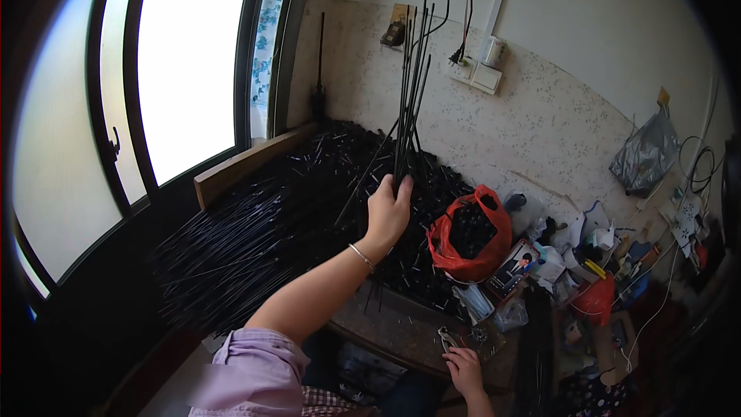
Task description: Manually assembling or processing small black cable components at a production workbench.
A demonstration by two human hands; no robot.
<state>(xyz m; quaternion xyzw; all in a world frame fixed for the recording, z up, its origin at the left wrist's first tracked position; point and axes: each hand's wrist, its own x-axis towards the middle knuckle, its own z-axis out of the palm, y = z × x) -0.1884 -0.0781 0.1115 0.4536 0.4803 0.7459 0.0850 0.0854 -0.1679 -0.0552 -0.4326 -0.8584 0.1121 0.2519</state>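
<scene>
My left hand point(390, 212), a bracelet on its wrist, is closed around the lower part of a loose bundle of thin black rods point(407, 100). The rods stand nearly upright and fan out slightly at the top. Below and behind them lies a large heap of black rods point(231, 216) with small black pieces. At the table's near edge, my right hand point(465, 371) has its fingers curled on a small metal tool that looks like pliers point(445, 339); its handles are mostly hidden by the fingers.
A red plastic bag point(494, 251) of black pieces stands right of the heap, beside a phone point(513, 269) with a lit screen. Clutter and another red bag point(596, 300) lie farther right. A wooden board point(247, 166) edges the heap near the window. Cords hang on the wall.
</scene>
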